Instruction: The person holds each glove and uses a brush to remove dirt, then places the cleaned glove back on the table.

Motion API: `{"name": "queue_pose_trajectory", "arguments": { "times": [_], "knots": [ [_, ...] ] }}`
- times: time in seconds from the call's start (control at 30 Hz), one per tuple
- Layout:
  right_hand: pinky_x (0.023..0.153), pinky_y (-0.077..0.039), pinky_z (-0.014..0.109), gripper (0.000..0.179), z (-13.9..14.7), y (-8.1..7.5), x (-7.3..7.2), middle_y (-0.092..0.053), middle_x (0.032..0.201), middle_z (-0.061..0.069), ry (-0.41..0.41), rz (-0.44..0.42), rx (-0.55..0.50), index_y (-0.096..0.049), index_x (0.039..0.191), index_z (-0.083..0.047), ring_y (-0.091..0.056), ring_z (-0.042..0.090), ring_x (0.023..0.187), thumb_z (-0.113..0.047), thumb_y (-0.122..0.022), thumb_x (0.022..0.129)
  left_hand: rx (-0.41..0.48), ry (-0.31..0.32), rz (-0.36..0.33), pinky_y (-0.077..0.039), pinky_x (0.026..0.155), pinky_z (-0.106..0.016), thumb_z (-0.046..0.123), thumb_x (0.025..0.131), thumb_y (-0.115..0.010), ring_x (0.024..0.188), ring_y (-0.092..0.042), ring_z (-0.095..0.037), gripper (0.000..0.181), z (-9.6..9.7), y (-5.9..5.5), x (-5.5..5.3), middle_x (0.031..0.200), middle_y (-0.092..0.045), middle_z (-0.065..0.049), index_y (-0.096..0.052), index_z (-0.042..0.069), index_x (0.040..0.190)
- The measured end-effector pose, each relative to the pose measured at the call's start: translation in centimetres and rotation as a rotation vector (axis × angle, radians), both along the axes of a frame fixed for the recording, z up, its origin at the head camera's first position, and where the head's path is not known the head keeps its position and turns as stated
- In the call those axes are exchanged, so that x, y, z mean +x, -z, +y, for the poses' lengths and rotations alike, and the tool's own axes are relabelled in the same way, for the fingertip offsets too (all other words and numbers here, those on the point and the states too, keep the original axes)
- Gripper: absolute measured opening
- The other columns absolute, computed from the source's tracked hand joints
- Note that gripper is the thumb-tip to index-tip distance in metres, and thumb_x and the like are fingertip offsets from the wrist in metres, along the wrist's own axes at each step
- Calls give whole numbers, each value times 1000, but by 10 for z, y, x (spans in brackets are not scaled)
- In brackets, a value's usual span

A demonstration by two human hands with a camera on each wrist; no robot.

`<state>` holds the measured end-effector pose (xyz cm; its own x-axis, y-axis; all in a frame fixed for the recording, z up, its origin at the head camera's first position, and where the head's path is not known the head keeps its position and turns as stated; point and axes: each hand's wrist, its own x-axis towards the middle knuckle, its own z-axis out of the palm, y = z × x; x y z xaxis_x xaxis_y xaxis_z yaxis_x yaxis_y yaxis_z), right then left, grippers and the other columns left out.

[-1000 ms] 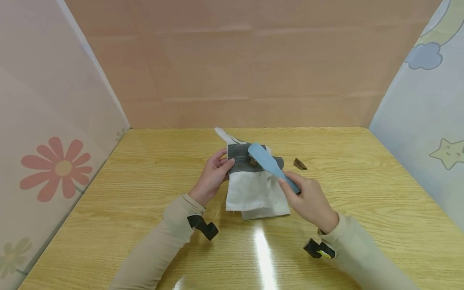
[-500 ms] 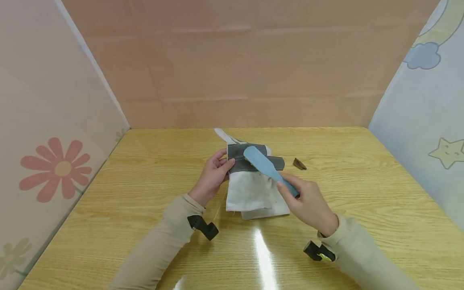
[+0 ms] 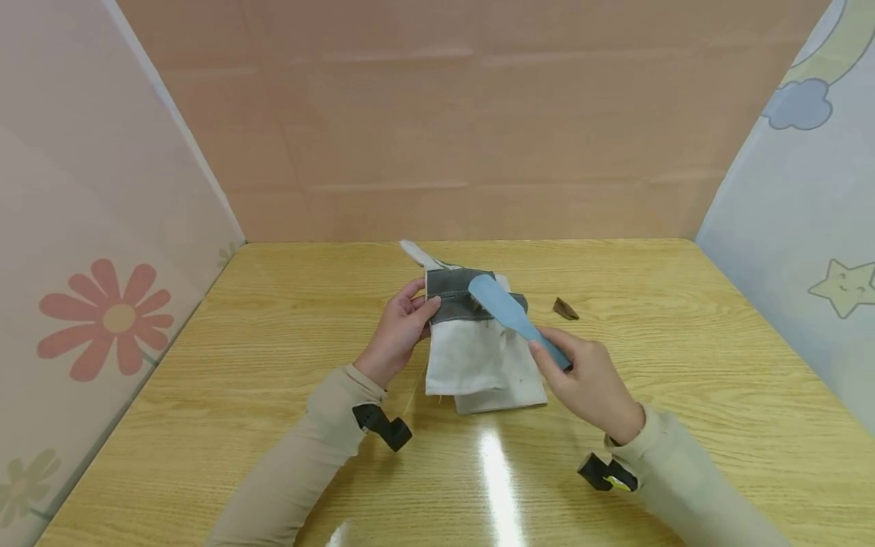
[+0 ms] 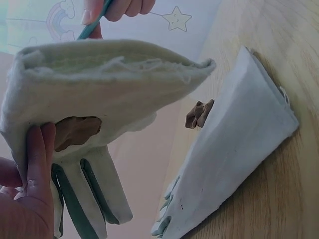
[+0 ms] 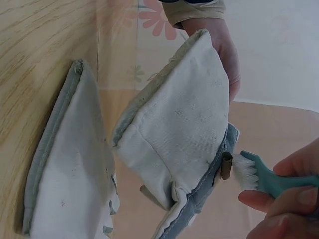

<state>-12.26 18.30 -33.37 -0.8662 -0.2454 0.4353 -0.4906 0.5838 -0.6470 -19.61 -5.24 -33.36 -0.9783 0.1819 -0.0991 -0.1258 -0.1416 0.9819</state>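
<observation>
My left hand (image 3: 399, 330) pinches a white work glove (image 3: 465, 357) with grey bands by its left edge and holds it above the table. In my right hand (image 3: 591, 384) is a light blue brush (image 3: 502, 304), gripped by the handle, its head over the grey band. The right wrist view shows its white bristles (image 5: 245, 172) beside a small curled brown piece (image 5: 226, 166) on the glove; I cannot tell whether they touch. A brown patch (image 4: 77, 133) shows on the glove's other side in the left wrist view. Its fingers (image 4: 94, 194) hang down there.
A second white glove (image 3: 522, 391) lies on the wooden table (image 3: 273, 342), partly under the held one. To the right of the gloves lies a brown, crumpled dry piece (image 3: 565, 308). Patterned panels stand at both sides, with a plain pinkish backdrop (image 3: 437, 121) behind.
The brush head slid a little left along the grey band, then back to the right. The held glove has tilted slightly. My left hand has barely moved, still pinching it.
</observation>
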Motion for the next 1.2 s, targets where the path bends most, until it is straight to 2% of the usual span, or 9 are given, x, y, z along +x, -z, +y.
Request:
{"name": "queue_pose_trajectory", "arguments": {
  "times": [0.17, 0.4, 0.63, 0.93, 1.2],
  "knots": [
    [36, -28, 16, 24, -5, 1, 0, -40, 52, -9, -33, 21, -18, -64, 114, -1, -23, -9, 40, -4, -55, 92, 4, -7, 10, -53, 65, -21, 4, 96, -47, 72, -65, -3, 36, 2, 2, 0, 101, -68, -10, -49, 9, 131],
    [35, -28, 17, 23, -1, 4, -1, -38, 50, -9, -10, 3, 24, -64, 112, 1, -23, -10, 39, -5, -54, 93, 4, -8, 20, -53, 66, -22, 5, 96, -47, 74, -65, -3, 35, 1, 2, -1, 107, -67, -14, -49, 9, 131],
    [34, -26, 17, 25, 1, 1, 0, -40, 49, -8, 21, 3, 21, -63, 115, 2, -22, -8, 38, -6, -54, 93, -6, -11, 22, -53, 65, -21, 5, 97, -47, 73, -64, -3, 35, 0, 3, -1, 104, -68, -12, -49, 9, 131],
    [37, -31, 19, 24, -5, 1, -1, -47, 54, -6, 1, -1, 3, -64, 114, -2, -27, -6, 38, -8, -55, 93, -2, -3, 6, -51, 67, -22, 5, 96, -47, 73, -64, -2, 37, 2, 2, 0, 101, -67, -9, -49, 11, 133],
    [35, -27, 18, 26, -2, 2, 0, -39, 49, -8, 17, -14, 15, -63, 116, 0, -23, -6, 37, -8, -55, 93, 6, -5, 10, -51, 66, -22, 4, 97, -47, 73, -64, -2, 35, 2, 2, 1, 96, -67, -3, -49, 10, 131]
  ]
}}
